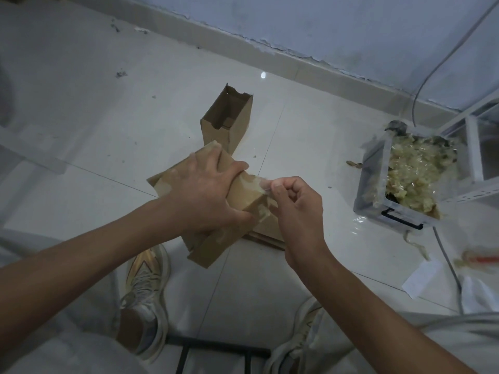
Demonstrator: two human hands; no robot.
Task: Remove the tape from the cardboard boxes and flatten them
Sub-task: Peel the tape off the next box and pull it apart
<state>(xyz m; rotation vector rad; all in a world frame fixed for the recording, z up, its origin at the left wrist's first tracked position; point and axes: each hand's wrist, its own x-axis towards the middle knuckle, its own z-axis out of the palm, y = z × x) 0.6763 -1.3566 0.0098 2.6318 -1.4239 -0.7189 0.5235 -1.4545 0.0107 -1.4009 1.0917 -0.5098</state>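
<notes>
The right hand point(294, 209) pinched a strip of clear tape point(260, 184) between thumb and curled fingers, drawing it off the near end of a cardboard box point(243, 195), while the left hand point(205, 193) gripped that same box from above, fingers wrapped over its top edge and thumb along its side, holding it tilted over the white tiled floor point(108, 130). Under the hands lay flattened cardboard point(267, 233), partly hidden by the right wrist. Beyond the left hand's fingertips stood a second box point(229, 120), upright and open at the top, apart from the held one. Well out past the right hand sat a clear plastic bin point(378, 190) heaped with crumpled peeled tape. The person's shoes point(145, 287) showed below the forearms. The step in hand looked to be tape removal on the held box, with patches of tape residue visible on its faces; the next move likely called for a steady pull along the seam, then dropping the strip into the bin before collapsing the box flat
</notes>
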